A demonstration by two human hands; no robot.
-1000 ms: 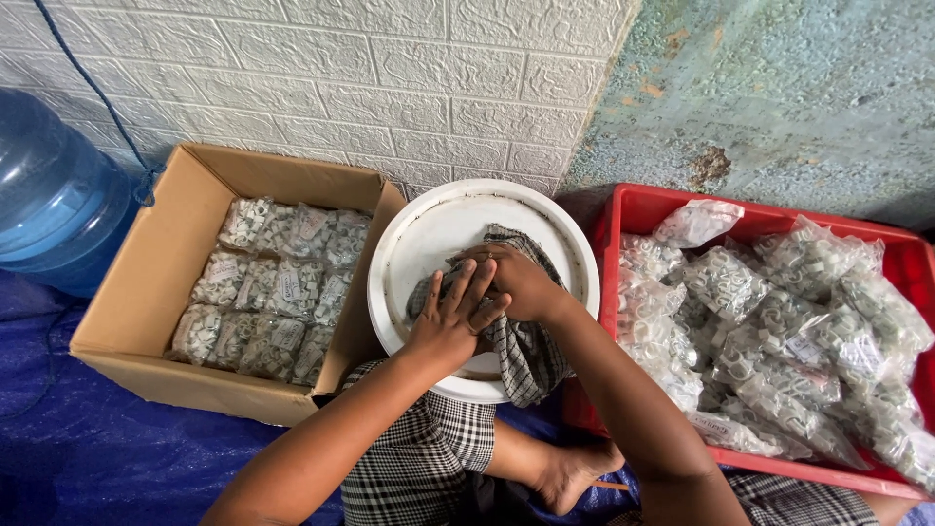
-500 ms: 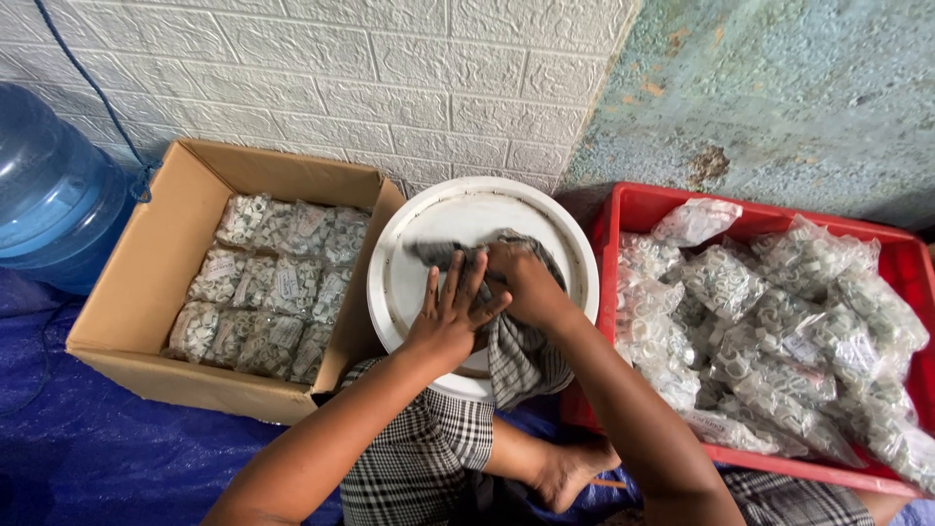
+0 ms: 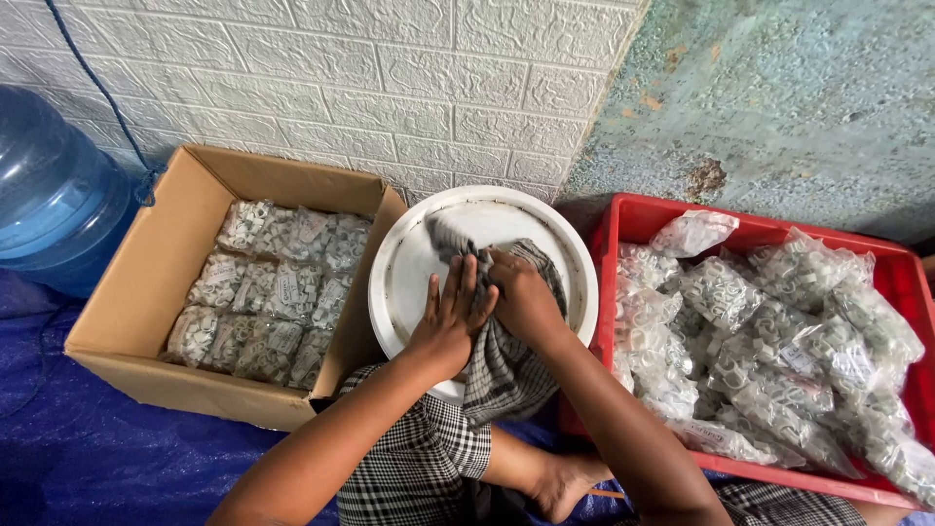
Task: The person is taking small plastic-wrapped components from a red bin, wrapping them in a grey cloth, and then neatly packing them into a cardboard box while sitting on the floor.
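Checked cloth (image 3: pixel 506 360) trailing from lap onto white round lid (image 3: pixel 409 273), left hand (image 3: pixel 450 326) now laid flatter, fingers spread on it, right hand (image 3: pixel 521 297) clenched around bunched cloth, shifted slightly right, cardboard box (image 3: pixel 146 292) left, red crate (image 3: pixel 623 219) right

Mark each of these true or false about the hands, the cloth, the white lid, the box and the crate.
1. Both hands press a checked cloth onto the white round lid. True; left hand, right hand.
2. The red crate holds folded cloths. False: it holds clear bags of small pale parts.
3. The cardboard box lies left of the lid. True.
4. The blue water bottle stands inside the crate. False: it stands left of the box.
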